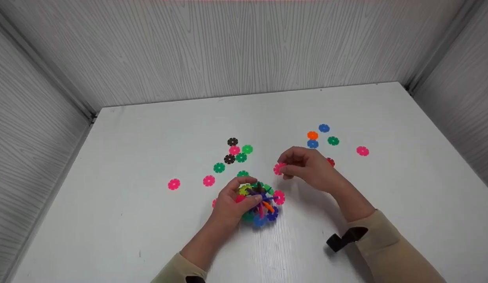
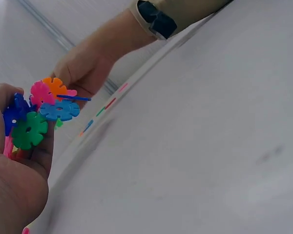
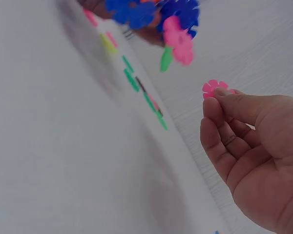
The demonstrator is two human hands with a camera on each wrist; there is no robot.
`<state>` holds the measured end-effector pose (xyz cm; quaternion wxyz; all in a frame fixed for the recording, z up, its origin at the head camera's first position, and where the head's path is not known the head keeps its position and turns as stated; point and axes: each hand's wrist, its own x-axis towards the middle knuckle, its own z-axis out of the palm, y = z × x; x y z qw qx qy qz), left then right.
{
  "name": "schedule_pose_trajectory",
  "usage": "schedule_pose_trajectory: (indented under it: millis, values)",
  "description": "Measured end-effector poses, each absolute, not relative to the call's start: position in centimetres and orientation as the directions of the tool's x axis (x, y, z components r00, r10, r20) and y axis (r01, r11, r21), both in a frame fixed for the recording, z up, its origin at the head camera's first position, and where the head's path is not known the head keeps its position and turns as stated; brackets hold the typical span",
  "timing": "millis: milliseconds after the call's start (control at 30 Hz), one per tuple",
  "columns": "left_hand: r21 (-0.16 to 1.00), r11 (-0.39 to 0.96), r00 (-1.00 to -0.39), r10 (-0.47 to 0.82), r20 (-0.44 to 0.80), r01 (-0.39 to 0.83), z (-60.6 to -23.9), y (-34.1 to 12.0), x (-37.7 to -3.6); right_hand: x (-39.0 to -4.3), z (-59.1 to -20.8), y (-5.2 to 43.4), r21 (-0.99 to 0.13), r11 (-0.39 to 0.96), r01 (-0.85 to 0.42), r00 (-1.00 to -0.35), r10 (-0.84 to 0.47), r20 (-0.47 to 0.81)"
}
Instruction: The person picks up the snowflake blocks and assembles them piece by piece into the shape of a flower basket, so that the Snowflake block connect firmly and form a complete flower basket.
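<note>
My left hand (image 1: 231, 200) grips a round cluster of interlocked plastic snowflake discs (image 1: 263, 196) in blue, green, pink, orange, yellow and purple. Its thumb lies across the front of the cluster, and the palm hides part of the far side. In the left wrist view, a green disc (image 2: 30, 130) and a light blue disc (image 2: 59, 110) face outward from it. Up and to the right, my right hand (image 1: 308, 169) pinches a single pink snowflake disc (image 1: 279, 169) between thumb and forefinger. The right wrist view shows that pink disc (image 3: 215, 88) apart from the cluster.
Loose discs lie flat on the white table (image 1: 122, 157): a black disc (image 1: 232, 142) among several behind the left hand, a pink disc (image 1: 174, 184) far left, an orange disc (image 1: 312, 135) and a pink disc (image 1: 362, 151) at right. Grey wood-grain panels (image 1: 244, 47) enclose the back and sides.
</note>
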<state>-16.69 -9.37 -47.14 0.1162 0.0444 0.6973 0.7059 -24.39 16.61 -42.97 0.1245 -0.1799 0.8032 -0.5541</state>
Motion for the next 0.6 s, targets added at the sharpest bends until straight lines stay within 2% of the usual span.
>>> schedule_pose_trajectory:
  millis: [133,267,600]
  values:
    - [0.993,-0.012,-0.967,0.228,-0.109,-0.115,-47.2,-9.5,-16.7,-23.0,-41.4,15.7,-0.935,0.24,-0.26,-0.853,-0.511,0.106]
    - [0.99,0.001,-0.966,0.219,-0.138,-0.142,-47.1,-9.5,-16.7,-22.2,-41.0,14.6,-0.91,0.224,-0.35,-0.813,-0.555,0.177]
    - [0.992,0.044,-0.97,0.212,-0.124,-0.117,-46.9,-9.5,-16.8,-21.8,-41.8,13.7,-0.845,0.295,-0.445,-0.817,-0.519,0.249]
